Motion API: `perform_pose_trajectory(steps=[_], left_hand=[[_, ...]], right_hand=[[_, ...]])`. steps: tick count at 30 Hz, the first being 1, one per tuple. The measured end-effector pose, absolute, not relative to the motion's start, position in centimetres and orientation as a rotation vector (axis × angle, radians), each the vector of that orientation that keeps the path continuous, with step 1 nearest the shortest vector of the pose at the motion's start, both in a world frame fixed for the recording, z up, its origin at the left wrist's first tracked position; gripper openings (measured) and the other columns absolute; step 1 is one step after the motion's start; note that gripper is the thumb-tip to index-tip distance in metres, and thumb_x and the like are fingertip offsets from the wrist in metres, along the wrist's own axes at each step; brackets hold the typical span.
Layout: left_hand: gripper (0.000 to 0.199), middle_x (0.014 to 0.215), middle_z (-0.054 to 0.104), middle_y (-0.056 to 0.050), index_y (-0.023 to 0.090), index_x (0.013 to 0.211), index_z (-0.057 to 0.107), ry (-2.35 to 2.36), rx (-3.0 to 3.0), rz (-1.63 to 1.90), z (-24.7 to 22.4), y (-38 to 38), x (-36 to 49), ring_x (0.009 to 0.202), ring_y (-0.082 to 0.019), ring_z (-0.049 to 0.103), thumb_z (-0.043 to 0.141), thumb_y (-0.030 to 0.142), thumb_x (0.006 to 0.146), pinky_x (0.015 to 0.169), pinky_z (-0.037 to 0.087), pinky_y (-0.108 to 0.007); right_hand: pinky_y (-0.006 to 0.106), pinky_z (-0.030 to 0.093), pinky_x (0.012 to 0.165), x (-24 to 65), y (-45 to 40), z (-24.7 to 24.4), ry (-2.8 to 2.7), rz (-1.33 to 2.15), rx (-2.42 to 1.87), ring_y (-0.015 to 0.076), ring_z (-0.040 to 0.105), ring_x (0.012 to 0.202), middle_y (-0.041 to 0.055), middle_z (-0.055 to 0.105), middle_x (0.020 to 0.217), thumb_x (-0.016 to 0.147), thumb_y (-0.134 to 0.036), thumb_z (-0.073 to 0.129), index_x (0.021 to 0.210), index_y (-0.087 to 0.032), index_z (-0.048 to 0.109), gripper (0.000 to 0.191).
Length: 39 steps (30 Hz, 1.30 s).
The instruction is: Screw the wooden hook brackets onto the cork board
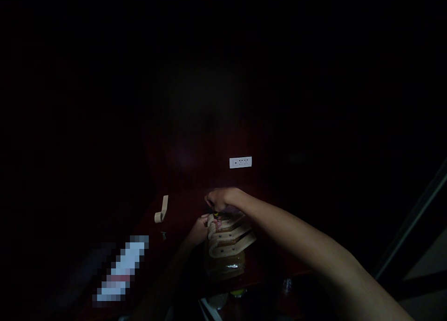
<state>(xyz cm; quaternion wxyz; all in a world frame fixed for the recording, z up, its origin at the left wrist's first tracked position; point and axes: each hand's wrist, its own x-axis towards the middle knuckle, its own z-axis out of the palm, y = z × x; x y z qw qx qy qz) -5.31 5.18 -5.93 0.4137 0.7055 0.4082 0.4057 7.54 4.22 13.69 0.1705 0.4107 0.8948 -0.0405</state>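
Note:
A brown, shiny-surfaced board lies before me with several curved, pale wooden hooks in a row across it. Dark screw spots show on the nearer hooks. At the far end of the row, my left hand is closed on a wooden hook, its fingers around the curled end. My right hand is in a fist just above that hook. Under it shows the yellow and dark end of a tool, perhaps a screwdriver; the rest is hidden in the fist.
A loose wooden hook lies to the left, with small metal pieces, possibly screws, nearer me. A pixelated pale shape is at lower left. A white power socket faces me beyond the hands. Most surroundings are very dark.

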Motion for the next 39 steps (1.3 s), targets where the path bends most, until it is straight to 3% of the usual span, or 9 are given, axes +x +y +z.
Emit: perform_pose_trajectory(steps=[6,10,18,22,26,30,39], left_hand=[[0.031,0.103,0.063,-0.011,0.014,0.078,0.072,1.022,1.749,1.026,-5.9,5.2,-5.3,0.099,-0.022,0.056,0.073,0.042,0.066,0.083,0.047,-0.029],[0.029,0.099,0.064,-0.010,0.014,0.077,0.072,1.002,1.765,1.043,-5.7,5.2,-5.2,0.096,-0.022,0.057,0.073,0.041,0.066,0.083,0.048,-0.029],[0.030,0.099,0.065,-0.010,0.014,0.079,0.073,0.995,1.786,1.031,-5.9,5.1,-5.4,0.096,-0.021,0.057,0.071,0.043,0.068,0.083,0.048,-0.028],[0.031,0.099,0.065,-0.010,0.014,0.079,0.072,0.982,1.757,1.028,-5.8,5.1,-5.4,0.093,-0.021,0.058,0.072,0.043,0.067,0.082,0.048,-0.029],[0.031,0.100,0.063,-0.010,0.014,0.075,0.072,1.031,1.738,1.037,-5.4,4.8,-5.2,0.090,-0.021,0.058,0.073,0.043,0.066,0.080,0.049,-0.029],[0.031,0.102,0.062,-0.010,0.014,0.075,0.072,1.049,1.727,1.021,-5.0,4.6,-5.1,0.089,-0.021,0.059,0.074,0.042,0.064,0.078,0.050,-0.029],[0.031,0.104,0.062,-0.011,0.014,0.078,0.072,1.031,1.722,0.997,-5.1,4.6,-5.2,0.094,-0.021,0.057,0.074,0.042,0.064,0.081,0.049,-0.029]], right_hand=[[0.022,0.042,0.057,8.0,4.4,13.3,2.489,-0.108,1.229,0.0196,0.066,0.083,0.0110,0.071,0.100,0.074,-0.020,0.062,0.099,-0.013,0.069,0.027],[0.023,0.043,0.056,8.3,4.2,13.1,2.463,-0.116,1.294,0.0209,0.066,0.079,0.0153,0.070,0.097,0.080,-0.032,0.057,0.096,-0.008,0.069,0.031],[0.023,0.043,0.053,8.5,4.3,13.4,2.438,-0.173,1.296,0.0187,0.065,0.072,0.0101,0.070,0.093,0.069,-0.028,0.063,0.100,-0.012,0.067,0.035],[0.021,0.041,0.051,8.6,4.5,13.4,2.520,-0.219,1.272,0.0174,0.064,0.075,0.0057,0.068,0.103,0.065,-0.020,0.063,0.113,-0.019,0.058,0.049],[0.022,0.041,0.052,8.0,4.2,13.5,2.488,-0.243,1.243,0.0197,0.065,0.078,0.0081,0.069,0.102,0.062,-0.016,0.066,0.106,-0.016,0.062,0.043],[0.023,0.043,0.056,7.6,3.8,13.6,2.500,-0.195,1.261,0.0208,0.066,0.083,0.0112,0.069,0.102,0.074,-0.023,0.062,0.105,-0.013,0.064,0.033],[0.026,0.048,0.067,7.3,4.1,13.3,2.504,-0.067,1.360,0.0263,0.065,0.095,0.0197,0.066,0.111,0.079,-0.034,0.058,0.107,-0.007,0.066,0.039]])
